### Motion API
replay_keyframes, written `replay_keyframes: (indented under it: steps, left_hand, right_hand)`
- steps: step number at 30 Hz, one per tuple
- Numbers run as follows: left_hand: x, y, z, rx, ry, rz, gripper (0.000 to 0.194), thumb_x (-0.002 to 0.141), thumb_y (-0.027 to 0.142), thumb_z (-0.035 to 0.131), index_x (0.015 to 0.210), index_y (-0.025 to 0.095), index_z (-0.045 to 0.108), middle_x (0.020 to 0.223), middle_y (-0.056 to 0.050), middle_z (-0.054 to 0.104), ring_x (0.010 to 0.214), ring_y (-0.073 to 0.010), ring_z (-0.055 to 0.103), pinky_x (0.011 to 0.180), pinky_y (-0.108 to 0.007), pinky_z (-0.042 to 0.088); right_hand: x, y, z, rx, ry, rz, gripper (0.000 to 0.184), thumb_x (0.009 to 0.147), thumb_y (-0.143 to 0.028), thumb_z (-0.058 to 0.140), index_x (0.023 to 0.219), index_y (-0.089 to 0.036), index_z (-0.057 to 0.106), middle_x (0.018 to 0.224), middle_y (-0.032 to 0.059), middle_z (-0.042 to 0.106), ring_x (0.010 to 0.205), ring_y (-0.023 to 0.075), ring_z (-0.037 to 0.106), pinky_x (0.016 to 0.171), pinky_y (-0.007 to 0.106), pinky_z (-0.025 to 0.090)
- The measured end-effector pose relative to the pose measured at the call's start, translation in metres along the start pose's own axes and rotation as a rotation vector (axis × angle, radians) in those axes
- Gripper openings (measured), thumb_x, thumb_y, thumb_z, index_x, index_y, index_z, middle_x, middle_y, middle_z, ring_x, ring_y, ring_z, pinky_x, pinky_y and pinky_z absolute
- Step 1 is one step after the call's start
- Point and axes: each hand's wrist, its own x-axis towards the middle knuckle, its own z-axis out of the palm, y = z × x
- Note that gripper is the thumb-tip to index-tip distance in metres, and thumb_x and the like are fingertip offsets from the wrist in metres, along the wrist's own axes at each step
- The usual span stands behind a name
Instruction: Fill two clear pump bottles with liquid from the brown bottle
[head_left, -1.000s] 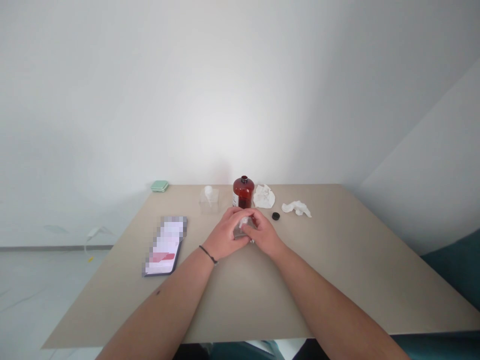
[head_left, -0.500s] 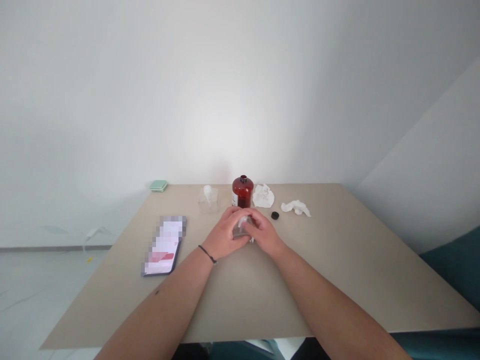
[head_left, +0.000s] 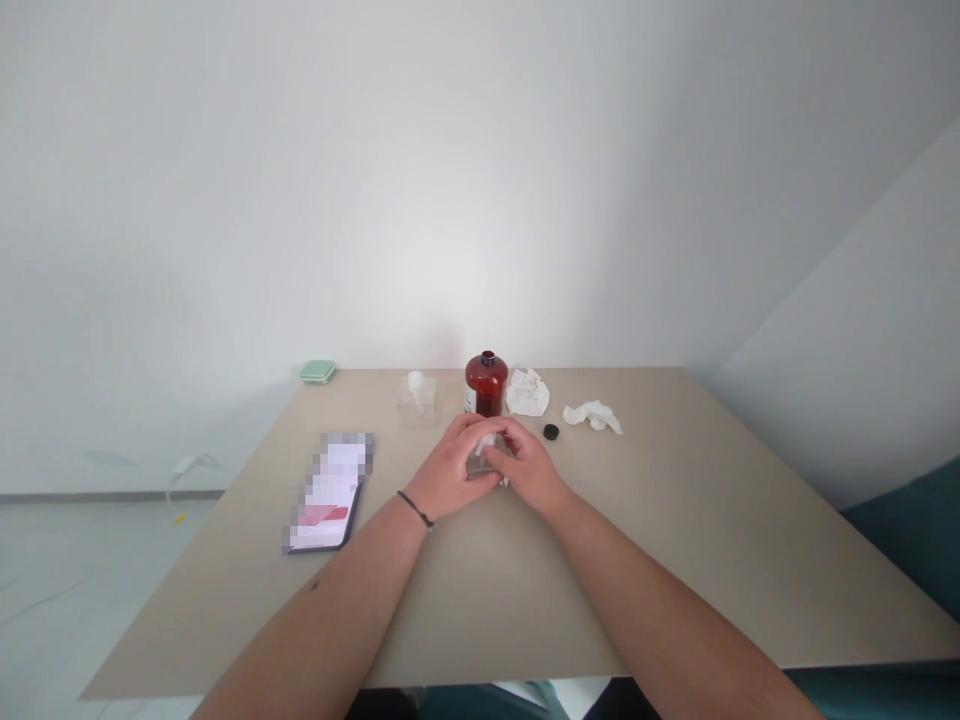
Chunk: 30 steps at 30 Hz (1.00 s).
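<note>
**Q:** While the head camera looked down on the table, what did the hands have?

**A:** A small clear glass container, cupped between the left hand and the right hand. The fingers of both hands were curled around it and closed over its top, not spread. A white piece showed at its top, partly hidden. Whether its base touched the table could not be told.

**Q:** What could have gone wrong?

**A:** Smooth glass might have slipped had the fingers loosened, and it could then have struck the amber glass bottle just ahead. That bottle appeared uncapped, so a knock could have spilled it. A black cap lay near the right hand, where a careless sweep might have sent it rolling.

**Q:** Containers and contents?

**A:** The amber glass bottle looked dark red-brown, but its fill level could not be read. Beyond the left hand stood a clear square container with a white top, its contents unclear. Nothing could be confirmed inside the small clear glass container either, as the hands covered most of it.
</note>
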Motion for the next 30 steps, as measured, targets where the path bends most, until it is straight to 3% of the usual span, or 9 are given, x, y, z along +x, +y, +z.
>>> replay_keyframes:
  steps: [3,7,13,18,24,30]
  left_hand:
    - [-0.0001,-0.0011,0.0004,0.002,0.001,-0.005,0.070,0.072,0.006,0.068,0.136,0.028,0.048,0.129,-0.010,0.049,0.125,-0.0276,0.051,0.111,-0.050,0.042]
    - [-0.0003,-0.0018,0.0008,0.005,0.003,-0.007,0.067,0.073,0.008,0.069,0.134,0.028,0.050,0.130,-0.009,0.049,0.126,-0.0277,0.050,0.112,-0.050,0.042]
    - [-0.0003,-0.0004,0.0005,-0.007,-0.001,-0.014,0.070,0.073,0.006,0.068,0.136,0.028,0.049,0.129,-0.010,0.049,0.124,-0.0271,0.052,0.111,-0.050,0.043]
    - [0.0004,0.0005,-0.0004,0.002,0.002,0.001,0.066,0.074,0.009,0.070,0.133,0.028,0.050,0.129,-0.010,0.049,0.126,-0.0283,0.050,0.112,-0.051,0.041]
    - [0.0004,0.0026,-0.0010,-0.016,-0.010,-0.017,0.069,0.074,0.006,0.068,0.137,0.028,0.048,0.129,-0.010,0.049,0.125,-0.0273,0.052,0.112,-0.050,0.042]
    - [0.0004,0.0006,-0.0001,-0.013,-0.007,-0.013,0.066,0.074,0.008,0.069,0.134,0.027,0.050,0.130,-0.010,0.049,0.126,-0.0277,0.051,0.112,-0.050,0.041]
  right_hand:
    - [0.0000,0.0018,0.0006,0.011,0.011,0.010,0.031,0.079,-0.033,0.070,0.107,-0.024,0.062,0.107,0.0036,0.068,0.103,0.0229,0.062,0.095,0.040,0.047]
    - [-0.0005,0.0022,-0.0001,-0.011,-0.004,-0.026,0.024,0.083,-0.032,0.063,0.106,-0.024,0.066,0.114,0.0052,0.066,0.111,0.0236,0.060,0.100,0.041,0.045]
    - [-0.0006,0.0020,-0.0002,0.005,0.006,0.016,0.030,0.079,-0.032,0.069,0.107,-0.024,0.063,0.107,0.0035,0.068,0.104,0.0230,0.062,0.096,0.041,0.047]
    - [-0.0006,0.0035,-0.0025,0.014,-0.027,-0.009,0.023,0.087,-0.030,0.059,0.108,-0.023,0.066,0.114,0.0054,0.066,0.112,0.0228,0.060,0.101,0.041,0.044]
    - [-0.0006,0.0044,-0.0015,0.033,-0.012,0.032,0.032,0.080,-0.032,0.070,0.110,-0.023,0.061,0.108,0.0040,0.068,0.104,0.0231,0.063,0.096,0.041,0.048]
    - [-0.0006,0.0039,-0.0022,0.004,-0.022,-0.015,0.025,0.085,-0.029,0.061,0.108,-0.023,0.064,0.115,0.0059,0.065,0.113,0.0236,0.059,0.103,0.042,0.043]
